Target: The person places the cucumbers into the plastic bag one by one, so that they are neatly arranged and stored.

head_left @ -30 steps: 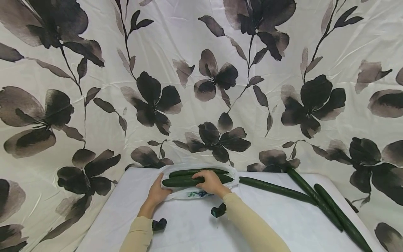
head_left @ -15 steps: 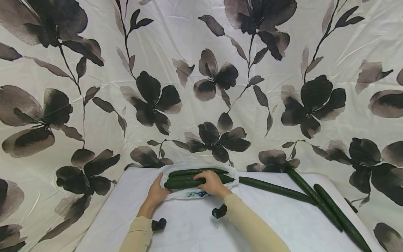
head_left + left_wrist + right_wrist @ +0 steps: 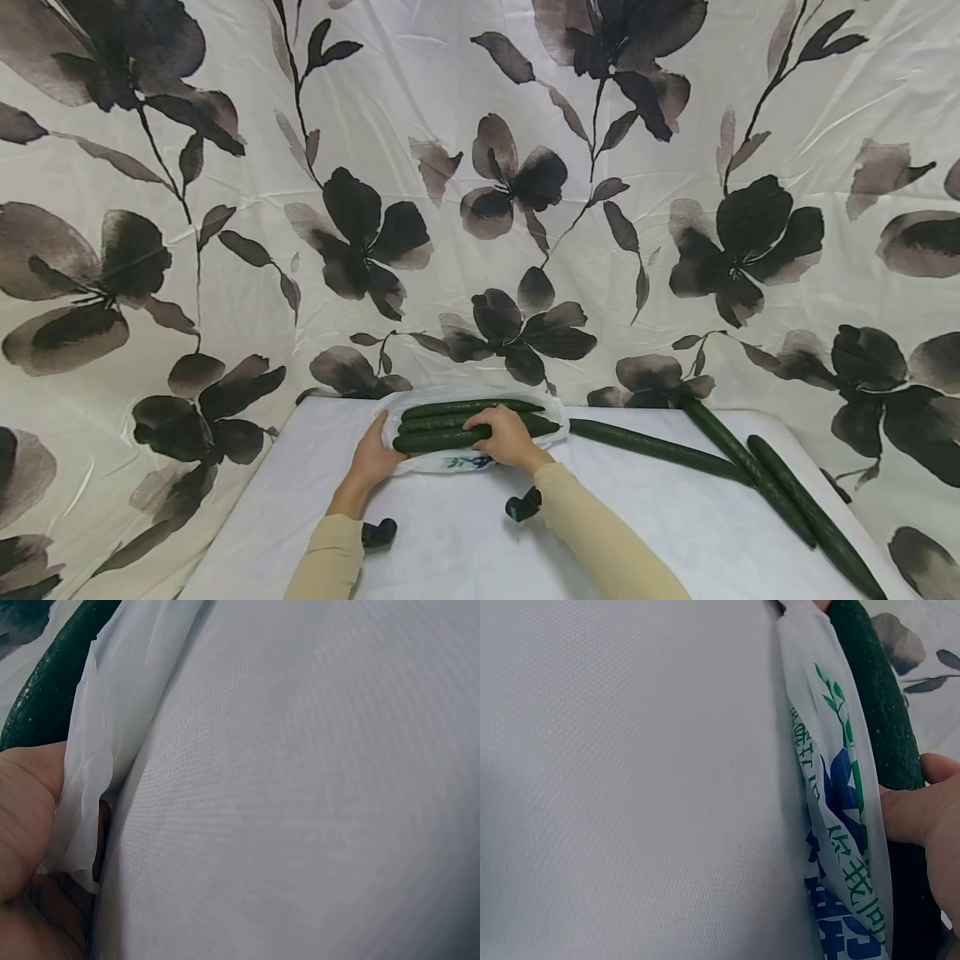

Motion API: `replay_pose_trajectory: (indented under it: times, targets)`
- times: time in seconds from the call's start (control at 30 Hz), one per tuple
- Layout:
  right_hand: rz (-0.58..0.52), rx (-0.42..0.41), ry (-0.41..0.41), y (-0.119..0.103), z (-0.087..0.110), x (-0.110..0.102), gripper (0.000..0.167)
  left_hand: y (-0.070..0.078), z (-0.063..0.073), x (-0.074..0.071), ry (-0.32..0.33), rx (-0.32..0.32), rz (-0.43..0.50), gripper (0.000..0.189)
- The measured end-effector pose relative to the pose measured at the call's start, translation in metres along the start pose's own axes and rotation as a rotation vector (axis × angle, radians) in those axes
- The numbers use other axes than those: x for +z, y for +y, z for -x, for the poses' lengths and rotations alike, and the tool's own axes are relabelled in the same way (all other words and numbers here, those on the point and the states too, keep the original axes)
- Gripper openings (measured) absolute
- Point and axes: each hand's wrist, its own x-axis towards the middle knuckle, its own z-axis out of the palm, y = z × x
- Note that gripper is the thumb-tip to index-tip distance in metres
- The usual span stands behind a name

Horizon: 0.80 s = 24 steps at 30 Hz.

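A white plastic bag [image 3: 427, 463] lies with its mouth spread at the table's far edge, three long green cucumbers side by side in it. My right hand [image 3: 508, 437] grips the front cucumber [image 3: 438, 440] from above, thumb on the near side. Behind it lie a middle cucumber [image 3: 429, 424] and a back cucumber [image 3: 472, 407]. My left hand [image 3: 375, 457] holds the bag's left end, with the bag edge [image 3: 86, 772] pinched between thumb and fingers in the left wrist view. The right wrist view shows blue and green print on the bag's near side [image 3: 840, 780].
Right of the bag, one cucumber [image 3: 660, 450] lies slanted on the white table [image 3: 465, 558]. Its far end meets a second cucumber [image 3: 750, 471], and a third cucumber [image 3: 813, 512] lies along the right edge. A floral cloth [image 3: 480, 267] hangs behind the table.
The front cucumber has shifted slightly toward me and to the right in my right hand, and the middle cucumber behind it has come into view. My left hand has stayed put.
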Motion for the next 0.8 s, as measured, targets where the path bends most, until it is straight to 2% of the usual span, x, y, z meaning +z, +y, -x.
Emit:
replay_pose_trajectory:
  times: [0.23,0.5,0.8]
  targets:
    - [0.01,0.014,0.022,0.0024,0.0015,0.003,0.034,-0.001,-0.0016,0.0012,-0.003,0.002,0.007,0.1]
    - [0.011,0.04,0.044,0.0055,0.006,0.0068,0.017,-0.0016,-0.001,0.0019,-0.002,-0.011,0.001,0.096]
    - [0.033,0.048,0.056,0.0017,0.0074,0.0074,0.015,-0.0011,0.0001,-0.0004,-0.027,-0.039,-0.013,0.094]
